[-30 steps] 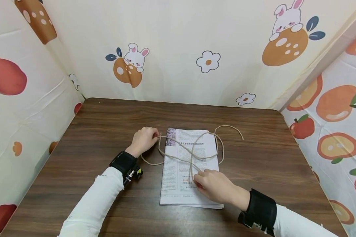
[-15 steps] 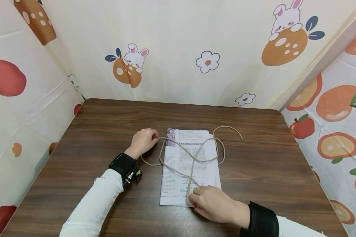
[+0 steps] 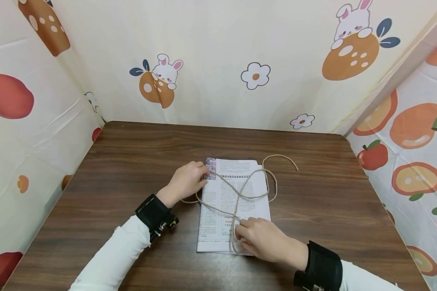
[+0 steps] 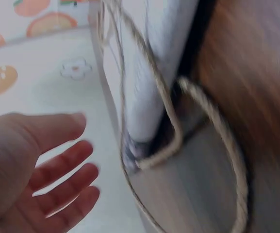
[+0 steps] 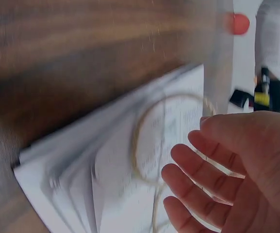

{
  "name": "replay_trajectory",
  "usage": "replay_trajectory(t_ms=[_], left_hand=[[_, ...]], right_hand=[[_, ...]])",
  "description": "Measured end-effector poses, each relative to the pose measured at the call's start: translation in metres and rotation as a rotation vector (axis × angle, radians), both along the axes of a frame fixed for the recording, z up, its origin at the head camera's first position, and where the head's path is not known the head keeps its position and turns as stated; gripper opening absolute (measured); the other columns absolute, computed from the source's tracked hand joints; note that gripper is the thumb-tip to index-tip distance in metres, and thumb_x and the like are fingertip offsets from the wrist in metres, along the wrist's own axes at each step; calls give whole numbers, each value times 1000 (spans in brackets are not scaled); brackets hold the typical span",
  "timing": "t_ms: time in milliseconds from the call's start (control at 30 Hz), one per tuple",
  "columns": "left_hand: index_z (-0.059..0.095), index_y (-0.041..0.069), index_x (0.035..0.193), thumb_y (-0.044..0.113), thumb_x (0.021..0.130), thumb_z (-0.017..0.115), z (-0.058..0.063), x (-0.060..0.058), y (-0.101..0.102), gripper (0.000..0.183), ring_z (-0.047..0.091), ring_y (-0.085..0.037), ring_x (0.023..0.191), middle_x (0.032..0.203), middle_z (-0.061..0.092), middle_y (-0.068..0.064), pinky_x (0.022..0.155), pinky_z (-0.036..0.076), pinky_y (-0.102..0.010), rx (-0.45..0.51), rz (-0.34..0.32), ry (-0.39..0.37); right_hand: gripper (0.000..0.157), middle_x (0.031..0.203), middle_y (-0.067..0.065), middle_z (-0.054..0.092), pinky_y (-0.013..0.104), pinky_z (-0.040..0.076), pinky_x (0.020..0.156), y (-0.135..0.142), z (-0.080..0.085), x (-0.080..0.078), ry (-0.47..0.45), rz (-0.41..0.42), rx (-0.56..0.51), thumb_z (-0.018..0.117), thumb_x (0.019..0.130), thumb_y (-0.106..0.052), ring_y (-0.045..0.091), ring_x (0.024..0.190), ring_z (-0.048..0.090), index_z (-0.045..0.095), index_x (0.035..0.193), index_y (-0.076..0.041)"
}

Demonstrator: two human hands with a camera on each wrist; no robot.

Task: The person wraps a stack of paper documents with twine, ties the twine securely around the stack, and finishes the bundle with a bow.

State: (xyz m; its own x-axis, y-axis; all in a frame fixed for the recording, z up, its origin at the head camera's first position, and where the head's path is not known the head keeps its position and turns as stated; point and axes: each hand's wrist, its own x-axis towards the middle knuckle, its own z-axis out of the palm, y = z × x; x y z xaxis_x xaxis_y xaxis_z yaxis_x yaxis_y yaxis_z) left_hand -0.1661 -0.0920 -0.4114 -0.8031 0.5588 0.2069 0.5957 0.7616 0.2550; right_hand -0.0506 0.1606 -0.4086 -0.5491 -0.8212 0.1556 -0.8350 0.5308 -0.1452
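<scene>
Nearest, the right hand (image 3: 262,239) pinches the rope (image 4: 233,148) between thumb and forefinger; the exact contact is covered by the fingers, and blur softens the right wrist view. The black wristband (image 3: 322,266) behind it is clear, but the white sleeve (image 3: 368,279) is cut off by the frame edge. Compared with half a second ago, this hand sits slightly farther from the near edge of the newspapers (image 3: 213,236), and a bend of rope now droops below its fingers.

The newspapers lie flat in a folded stack near the middle of the counter (image 3: 149,139), under the crossing rope. The paper is matt and closely printed, most of it too small to read; loose layers show along one end in the right wrist view. The rope is tan, twisted and fibrous, its free end curled on the counter beyond the stack.

The left hand (image 3: 187,181) is released, fingers loosely bent with a gap to the thumb. It has shifted from beside the newspapers to their far left corner, partly covering it.

Farthest, past the brown wood-grained counter, hangs a pale, creased backdrop (image 3: 211,101) printed with rabbits and flowers.
</scene>
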Motion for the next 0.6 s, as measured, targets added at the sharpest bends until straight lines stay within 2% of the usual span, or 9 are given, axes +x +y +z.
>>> replay_trajectory(t_ms=[167,267,333,433,500,600], left_hand=[[67,14,89,14,79,70,-2,15,9,11,60,-17,79,87,62,-1,68,48,-30,-70,-161,44],[68,14,88,14,77,71,-5,21,18,11,61,-16,79,85,62,0,70,49,-30,-79,-205,50],[69,15,88,15,77,70,-6,25,27,11,61,-16,78,84,61,1,70,49,-31,-85,-228,46],[69,15,88,16,77,68,-7,33,38,10,61,-16,76,82,61,1,69,49,-31,-104,-263,33],[68,16,88,16,78,67,-6,38,44,10,61,-16,76,81,61,2,67,49,-31,-120,-284,18],[68,16,89,18,79,66,-6,46,50,10,61,-15,75,81,62,3,66,49,-29,-134,-323,-6]], right_hand=[[14,74,-8,57,18,44,55,8,0,-26,-23,-75,-71,70,74,-13,6,64,54,59,79,-16],[10,76,-6,59,19,46,56,21,0,-49,-32,-148,-103,69,76,-10,7,66,57,60,80,-15],[10,78,-5,61,20,47,57,32,3,-63,-36,-227,-112,68,77,-8,8,68,58,61,81,-14],[9,79,-3,60,25,47,57,49,2,-87,-5,-322,-122,66,78,-8,11,69,58,62,84,-13],[9,81,-1,59,28,47,58,59,-1,-104,12,-360,-119,66,79,-8,12,69,57,63,87,-11],[14,88,5,59,33,48,62,72,-7,-126,38,-370,-99,66,81,-8,17,73,58,64,95,-8]])
